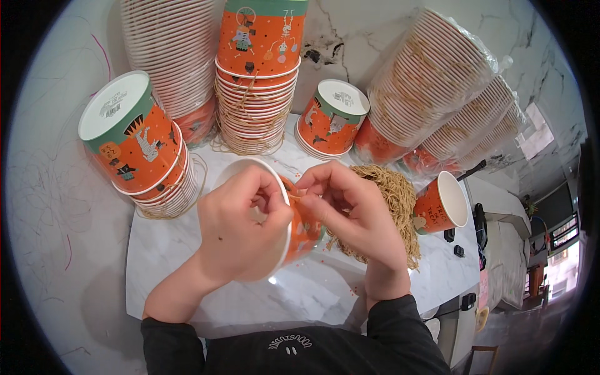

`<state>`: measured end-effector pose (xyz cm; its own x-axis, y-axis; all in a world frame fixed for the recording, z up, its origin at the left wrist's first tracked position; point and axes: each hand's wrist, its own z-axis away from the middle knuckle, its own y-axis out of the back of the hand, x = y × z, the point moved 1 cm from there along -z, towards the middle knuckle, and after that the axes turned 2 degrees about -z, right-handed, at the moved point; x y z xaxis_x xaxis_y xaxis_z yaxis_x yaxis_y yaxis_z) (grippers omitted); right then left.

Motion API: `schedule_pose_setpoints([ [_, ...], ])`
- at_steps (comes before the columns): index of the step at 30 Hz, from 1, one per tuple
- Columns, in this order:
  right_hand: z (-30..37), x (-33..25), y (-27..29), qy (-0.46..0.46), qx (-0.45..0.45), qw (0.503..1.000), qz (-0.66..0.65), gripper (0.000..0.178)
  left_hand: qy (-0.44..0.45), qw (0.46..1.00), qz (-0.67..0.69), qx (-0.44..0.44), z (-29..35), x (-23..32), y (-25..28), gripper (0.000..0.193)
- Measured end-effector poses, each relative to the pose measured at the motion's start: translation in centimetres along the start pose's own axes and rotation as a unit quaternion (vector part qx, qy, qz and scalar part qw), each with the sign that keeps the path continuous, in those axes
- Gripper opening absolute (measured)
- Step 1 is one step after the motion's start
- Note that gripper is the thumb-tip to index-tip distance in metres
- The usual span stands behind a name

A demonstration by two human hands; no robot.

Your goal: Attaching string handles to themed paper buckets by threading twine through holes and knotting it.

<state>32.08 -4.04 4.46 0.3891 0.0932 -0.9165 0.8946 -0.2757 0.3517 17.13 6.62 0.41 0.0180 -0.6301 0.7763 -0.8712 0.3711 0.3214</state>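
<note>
The orange paper cup [300, 228] sits in both hands over the middle of the white marbled tabletop [162, 250], tipped on its side with its white rim toward the left, and everything else is best placed from it. The left hand [240, 225] is curled around the rim, thumb and fingers closed on the cup's lip; the right hand [350, 215] closes over the cup's orange wall, fingertips pinched at the rim on what looks like a thin tan elastic loop, though the strand is too fine to be sure of. Just right of the cup, partly under the right hand, lies a loose, stringy heap of tan rubber bands [390, 200]. Beyond that heap a single cup [440, 206] lies on its side with its white inside open to the right, close to the table's right edge. Behind the held cup stand ribbed stacks: a tall banded stack [256, 94] straight behind, a short stack [331, 119] behind and to the right, and a leaning stack [140, 144] to the left with its white bottom facing up. Further back and right, plastic-sleeved stacks [437, 81] lean against the marble wall [350, 37]. The only open surface is the smooth strip of tabletop in front of the cup, toward the near edge and the black sleeves [400, 325]; on the left the table's edge drops to a pale scribbled floor [50, 206].
</note>
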Motion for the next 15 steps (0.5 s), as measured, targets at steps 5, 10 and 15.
schedule_pose_setpoints([
  [5, 0.4, -0.5, -1.4, 0.116, 0.047, 0.992, 0.023, 0.011, -0.099, 0.992, -0.070, 0.033, 0.5, 1.7, 1.7, 0.015],
  [10, 1.5, -1.2, -4.2, 0.218, -0.099, 0.958, -0.158, 0.028, -0.175, 0.973, -0.123, -0.083, 2.2, 6.6, 7.3, 0.020],
  [15, 2.0, -0.2, -10.0, 0.188, -0.192, 0.912, -0.310, 0.035, -0.142, 0.960, -0.191, -0.150, 4.5, 7.9, 12.7, 0.016],
])
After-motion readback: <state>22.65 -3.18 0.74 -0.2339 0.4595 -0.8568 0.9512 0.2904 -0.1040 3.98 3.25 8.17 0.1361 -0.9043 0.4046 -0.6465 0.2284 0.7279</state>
